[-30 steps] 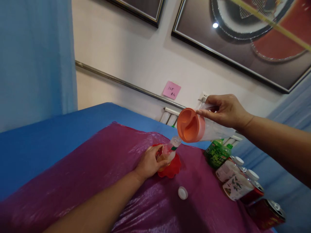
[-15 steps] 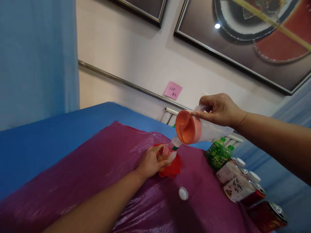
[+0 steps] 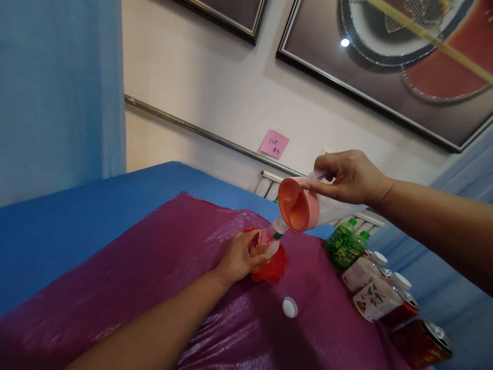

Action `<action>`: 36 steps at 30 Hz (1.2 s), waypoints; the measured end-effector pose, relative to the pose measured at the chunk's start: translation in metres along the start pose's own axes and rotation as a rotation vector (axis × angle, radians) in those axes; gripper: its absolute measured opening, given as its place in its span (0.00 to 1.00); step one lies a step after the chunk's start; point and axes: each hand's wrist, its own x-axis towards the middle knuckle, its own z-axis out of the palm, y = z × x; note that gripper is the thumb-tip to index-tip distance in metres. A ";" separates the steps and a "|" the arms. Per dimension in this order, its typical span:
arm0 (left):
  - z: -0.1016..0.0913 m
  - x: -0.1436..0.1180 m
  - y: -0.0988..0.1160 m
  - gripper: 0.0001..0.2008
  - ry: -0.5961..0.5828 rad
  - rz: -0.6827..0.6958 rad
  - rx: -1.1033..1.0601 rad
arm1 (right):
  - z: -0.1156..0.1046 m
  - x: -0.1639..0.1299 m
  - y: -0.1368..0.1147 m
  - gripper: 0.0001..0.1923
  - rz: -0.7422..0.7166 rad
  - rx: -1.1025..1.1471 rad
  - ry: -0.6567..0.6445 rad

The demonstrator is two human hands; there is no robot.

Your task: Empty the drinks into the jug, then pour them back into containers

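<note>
My left hand (image 3: 242,257) is closed around a clear bottle (image 3: 278,227) whose open mouth points up. Beneath the bottle lies a red dish with a wavy rim (image 3: 275,267). By its handle, my right hand (image 3: 348,177) grips a clear plastic pitcher (image 3: 335,205) with an orange lid (image 3: 298,204). The pitcher is tipped so that its lid end is at the bottle's mouth. Whether liquid is flowing cannot be made out. A white cap (image 3: 290,307) lies on the purple plastic sheet (image 3: 162,267) in front of the bottle.
Along the right edge of the sheet stand green bottles (image 3: 344,245), white-capped jars (image 3: 377,298) and red cans (image 3: 421,341). Blue cloth (image 3: 146,190) covers the table at the back left. A metal rail (image 3: 200,132) and a pink note (image 3: 275,143) are on the wall.
The pitcher's lid end has dipped very slightly, and my right hand has shifted a little with it. My left hand and the bottle stay in place.
</note>
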 end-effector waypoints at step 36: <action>-0.004 0.008 -0.006 0.30 0.090 -0.062 0.075 | 0.101 -0.114 0.032 0.30 0.949 0.475 0.788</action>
